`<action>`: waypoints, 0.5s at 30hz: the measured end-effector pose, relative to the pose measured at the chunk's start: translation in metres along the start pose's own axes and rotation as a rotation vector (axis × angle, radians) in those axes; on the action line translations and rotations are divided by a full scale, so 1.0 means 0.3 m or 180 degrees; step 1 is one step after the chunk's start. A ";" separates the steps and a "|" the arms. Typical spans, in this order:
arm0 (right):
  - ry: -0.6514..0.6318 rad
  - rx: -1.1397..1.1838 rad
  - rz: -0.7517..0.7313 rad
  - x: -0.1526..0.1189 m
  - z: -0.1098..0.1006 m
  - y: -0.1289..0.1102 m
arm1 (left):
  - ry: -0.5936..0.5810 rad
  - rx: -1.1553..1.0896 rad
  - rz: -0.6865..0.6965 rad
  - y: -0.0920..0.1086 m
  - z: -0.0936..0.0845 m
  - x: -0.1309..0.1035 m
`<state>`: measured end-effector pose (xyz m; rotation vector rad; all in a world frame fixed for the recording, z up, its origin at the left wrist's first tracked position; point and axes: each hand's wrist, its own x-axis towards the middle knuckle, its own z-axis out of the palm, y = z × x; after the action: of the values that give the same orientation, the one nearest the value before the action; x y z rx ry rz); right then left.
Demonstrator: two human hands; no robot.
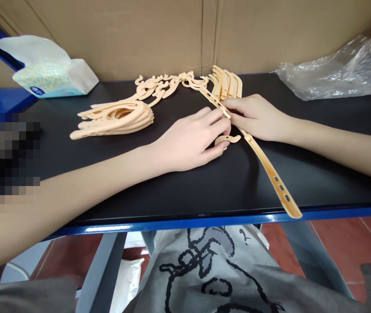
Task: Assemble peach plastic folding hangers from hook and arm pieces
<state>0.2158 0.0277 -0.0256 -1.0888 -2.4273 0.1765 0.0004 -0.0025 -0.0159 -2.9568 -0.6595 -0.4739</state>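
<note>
My right hand (253, 116) pinches the middle of a long beige plastic strip (268, 167), which slants from the back centre to beyond the table's front edge and has several small slots. My left hand (196, 137) is closed at the same spot, its fingertips on the strip's middle. Under its fingers lies a small curved beige hook (231, 138), touched by the lower fingers. Left of my left hand rests a stack of beige curved pieces (116, 118). Behind are a loose heap of beige hooks (168, 84) and a row of beige strips (226, 83).
A tissue pack (55, 78) stands at the back left of the black table (178, 195). Crumpled clear plastic (338, 71) lies at the back right. A cardboard wall (146, 34) rises behind, and a blue edge (172, 222) runs along the front.
</note>
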 end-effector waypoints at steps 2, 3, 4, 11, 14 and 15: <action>-0.0002 -0.0025 -0.0020 0.001 -0.002 -0.003 | -0.0011 0.0023 -0.0003 0.002 -0.001 0.000; -0.0015 -0.0035 -0.0029 0.002 -0.004 -0.004 | -0.0017 0.0038 -0.0008 0.002 -0.002 0.000; -0.0032 -0.0049 -0.0035 0.003 -0.006 -0.005 | -0.0020 0.0052 -0.0013 0.003 -0.002 0.000; -0.0028 -0.0076 -0.0030 0.004 -0.007 -0.002 | 0.0012 0.0044 0.0029 0.002 -0.003 -0.002; -0.0018 0.0000 -0.0041 0.003 -0.006 -0.004 | 0.0034 0.0051 0.0053 0.001 -0.004 -0.004; -0.0035 0.0027 -0.0053 0.003 -0.007 -0.005 | 0.0033 0.0058 0.0058 0.001 -0.004 -0.005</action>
<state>0.2151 0.0271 -0.0230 -1.0664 -2.4423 0.1877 -0.0011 -0.0036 -0.0152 -2.9386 -0.6319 -0.4787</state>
